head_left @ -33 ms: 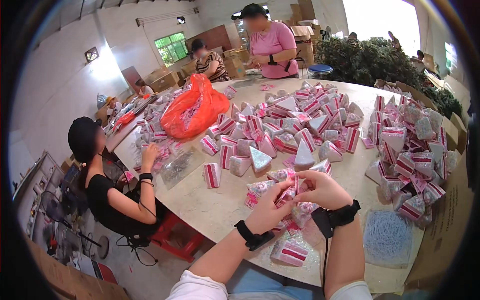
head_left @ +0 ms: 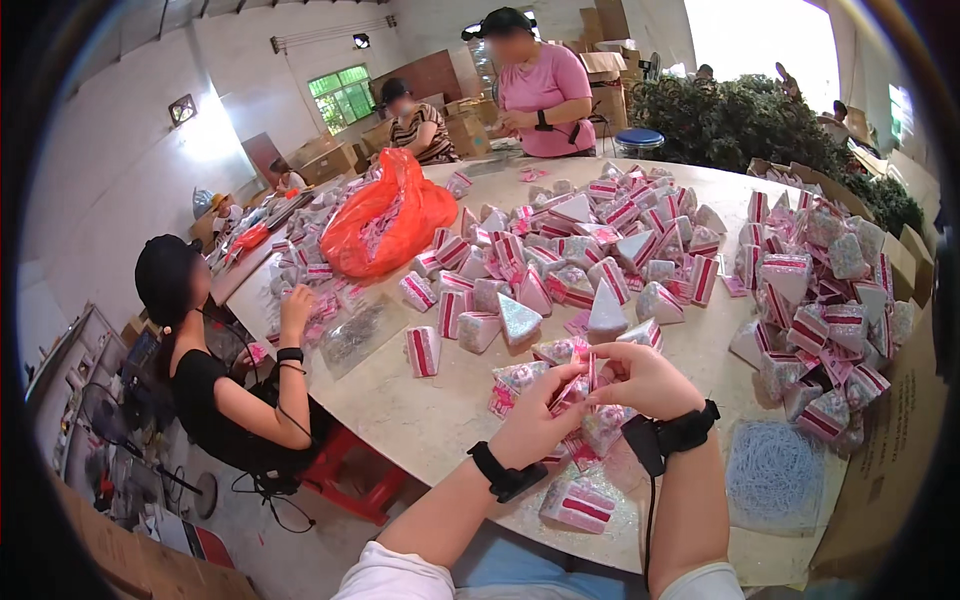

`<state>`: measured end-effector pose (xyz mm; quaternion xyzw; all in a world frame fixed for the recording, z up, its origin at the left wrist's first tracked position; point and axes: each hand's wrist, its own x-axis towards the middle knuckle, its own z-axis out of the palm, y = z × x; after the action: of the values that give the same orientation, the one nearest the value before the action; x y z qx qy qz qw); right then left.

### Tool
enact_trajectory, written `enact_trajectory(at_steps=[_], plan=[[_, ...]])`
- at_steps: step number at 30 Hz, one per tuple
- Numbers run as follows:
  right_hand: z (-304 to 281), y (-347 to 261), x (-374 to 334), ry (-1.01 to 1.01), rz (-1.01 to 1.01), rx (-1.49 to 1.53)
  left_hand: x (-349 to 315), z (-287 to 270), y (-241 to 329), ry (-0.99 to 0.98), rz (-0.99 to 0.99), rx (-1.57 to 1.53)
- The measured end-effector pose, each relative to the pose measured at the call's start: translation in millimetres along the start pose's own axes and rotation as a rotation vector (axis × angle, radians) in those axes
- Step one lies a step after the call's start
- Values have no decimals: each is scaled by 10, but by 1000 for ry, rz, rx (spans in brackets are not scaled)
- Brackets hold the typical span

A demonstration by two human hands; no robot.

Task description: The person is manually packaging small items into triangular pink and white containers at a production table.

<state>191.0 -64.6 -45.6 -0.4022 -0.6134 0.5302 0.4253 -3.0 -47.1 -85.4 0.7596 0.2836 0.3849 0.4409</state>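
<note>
Above the near part of the table my two hands meet, fingertips pinched together. My left hand (head_left: pixel 540 412) is closed on small pink cards (head_left: pixel 570 388). The fingers of my right hand (head_left: pixel 652 382) pinch at the upper edge of the same cards; a thin string there would be too small to make out. Under and around my hands lie glittery cake-slice ornaments, white with pink bands, partly hidden by my fingers. One cake-slice ornament (head_left: pixel 580 506) rests near the table edge by my left wrist. Another ornament (head_left: pixel 423 350) stands to the left.
A large pile of cake-slice ornaments (head_left: pixel 575 235) spreads over the table (head_left: pixel 440 415), with another heap (head_left: pixel 815 300) at right. A bundle of pale strings (head_left: pixel 772 474) lies near right. A red plastic bag (head_left: pixel 385 225) stands far left. Co-workers (head_left: pixel 235 375) work around the table.
</note>
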Motion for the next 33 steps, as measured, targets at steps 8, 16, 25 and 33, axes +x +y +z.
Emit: enact_trajectory(at_steps=[8, 16, 25, 33], plan=[[20, -35, -9, 26, -11, -121, -21, 108, 34, 30, 26, -73], [-41, 56, 23, 94, -69, -267, 18, 209, 122, 163, -65, -54], [59, -65, 27, 49, -10, -390, 137, 317, -13, 142, -11, 38], [66, 51, 71, 47, -44, -259, 152, 297, 123, 66, -146, -145]])
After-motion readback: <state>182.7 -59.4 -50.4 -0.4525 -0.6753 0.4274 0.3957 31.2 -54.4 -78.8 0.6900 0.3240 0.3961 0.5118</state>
